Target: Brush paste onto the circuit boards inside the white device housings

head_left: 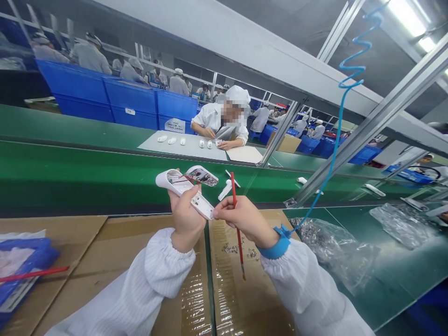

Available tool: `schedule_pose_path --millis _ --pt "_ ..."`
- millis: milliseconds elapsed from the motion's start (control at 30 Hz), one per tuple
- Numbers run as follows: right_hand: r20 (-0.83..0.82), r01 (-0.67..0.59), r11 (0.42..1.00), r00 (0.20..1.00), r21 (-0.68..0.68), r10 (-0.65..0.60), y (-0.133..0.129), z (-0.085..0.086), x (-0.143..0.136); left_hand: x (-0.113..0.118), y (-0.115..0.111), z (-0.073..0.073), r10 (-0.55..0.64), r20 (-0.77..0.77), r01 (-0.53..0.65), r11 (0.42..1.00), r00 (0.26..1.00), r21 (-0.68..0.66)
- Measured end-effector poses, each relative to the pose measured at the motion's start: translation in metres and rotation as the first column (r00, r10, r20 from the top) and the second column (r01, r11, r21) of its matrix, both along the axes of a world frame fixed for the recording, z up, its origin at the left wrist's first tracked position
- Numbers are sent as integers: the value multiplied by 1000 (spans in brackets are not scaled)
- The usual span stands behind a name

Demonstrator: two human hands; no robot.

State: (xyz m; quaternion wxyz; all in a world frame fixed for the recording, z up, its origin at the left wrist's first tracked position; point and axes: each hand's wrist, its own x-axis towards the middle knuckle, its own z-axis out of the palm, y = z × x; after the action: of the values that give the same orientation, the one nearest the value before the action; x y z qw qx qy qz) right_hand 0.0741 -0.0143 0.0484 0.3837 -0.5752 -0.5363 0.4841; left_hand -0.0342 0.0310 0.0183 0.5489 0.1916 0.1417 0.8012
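- The fingers [191, 192] of my left hand [187, 221] are closed around the white shell [184, 189], which is above the near edge of the green belt [87, 175], tilted down toward my right.
- The shell is like a long open container: inside its wide end I see wires, and the circuit board [203, 176] is beside its open side, joined by red wires.
- The fingers [222, 213] of my right hand [250, 219] are together at the narrow end of the shell; this hand also holds the red brush [234, 186], with its bristles down. I cannot tell if something small is between the fingertips.
- Below the brush, small metal pieces [230, 248] lie loose in groups on the cardboard [136, 238].
- On the counter [338, 214] at right, one clear bag [315, 238] contains many small metal pieces; another clear bag [402, 224] is near it, its content not distinct.
- At far left, the blue tray [45, 254] contains pale things, and a red stick [52, 271] lies across it.
- Behind the belt stand blue bins [135, 102]; their inside is hidden from me.
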Motion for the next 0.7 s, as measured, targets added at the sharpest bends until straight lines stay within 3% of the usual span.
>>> schedule_pose_path --millis 233,500,600,700 --pt "41 20 1000 999 16 -21 3 -1 -5 2 -2 -7 62 -23 -62 998 998 22" --pt "200 -6 998 980 69 -8 3 -9 -6 5 -6 -3 91 8 -90 995 996 -30" --pt "293 -24 997 956 67 4 15 -15 -3 8 -2 0 78 -23 -80 990 997 -117" --pt "418 22 995 906 100 -62 44 -18 11 13 23 4 14 -110 -45 957 994 -287"
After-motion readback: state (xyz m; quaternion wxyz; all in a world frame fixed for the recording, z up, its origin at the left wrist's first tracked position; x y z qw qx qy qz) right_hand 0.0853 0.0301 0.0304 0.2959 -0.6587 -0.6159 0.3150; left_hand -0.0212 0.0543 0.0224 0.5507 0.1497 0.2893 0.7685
